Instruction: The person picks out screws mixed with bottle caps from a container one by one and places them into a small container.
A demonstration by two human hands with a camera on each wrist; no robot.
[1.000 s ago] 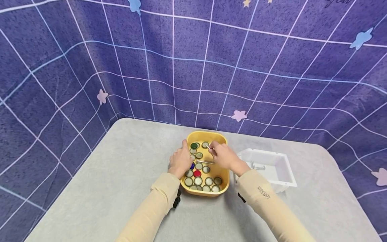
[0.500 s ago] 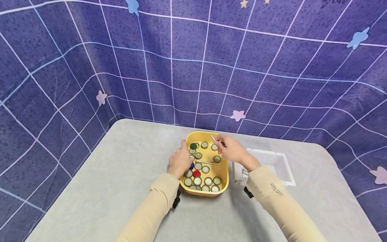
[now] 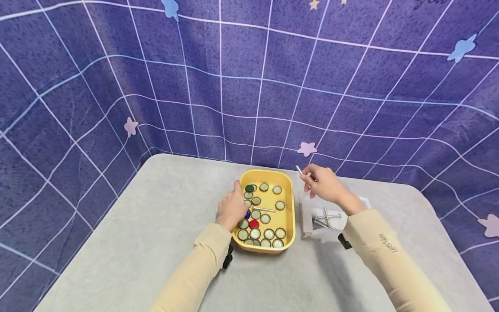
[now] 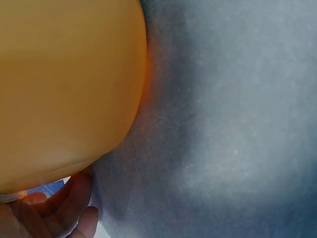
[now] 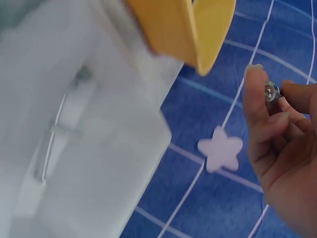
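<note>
My left hand [image 3: 231, 209] grips the left wall of a yellow plastic bin [image 3: 286, 221]; in the left wrist view its fingers [image 4: 74, 201] curl beside the bin's outer side. Crown bottle caps lie in the bin, mostly underside up, with a red cap [image 3: 254, 224] and a green cap [image 3: 249, 188] among them. A silver bolt [image 3: 265, 209] lies across the middle. My right hand [image 3: 326, 184] pinches another bolt [image 3: 299, 170] above the back of a white plastic box [image 3: 307, 221]. In the right wrist view, the round recessed head of that held bolt [image 5: 270, 92] faces the camera.
Several loose bolts [image 3: 326, 216] lie crossed inside the white box, just right of the yellow bin. Both containers stand on a grey table [image 3: 167, 203]. Behind it hangs a purple-blue grid-patterned cloth [image 3: 241, 95] with stars.
My right hand has lifted the bolt out of the yellow bin and carried it right to the white box. Two caps at the bin's right side came into view. My left hand stays put.
</note>
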